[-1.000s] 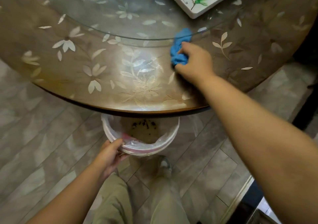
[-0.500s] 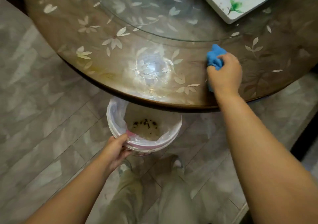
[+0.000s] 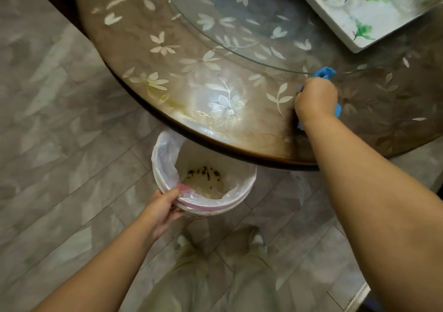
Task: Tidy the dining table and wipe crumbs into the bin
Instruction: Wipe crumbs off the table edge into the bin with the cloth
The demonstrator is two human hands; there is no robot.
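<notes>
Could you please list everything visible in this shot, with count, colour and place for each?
table: one, brown with pale flower pattern, upper half.
glass turntable: one, clear, on the table's centre.
tray: one, white with green leaf print, top right on the turntable.
cloth: one, blue, on the table under the right hand.
bin: one, white with a clear liner, on the floor below the table edge; dark crumbs inside.
floor: grey tiles.
left hand: grips the bin's rim.
right hand: presses the cloth.
legs and shoes: bottom centre.
</notes>
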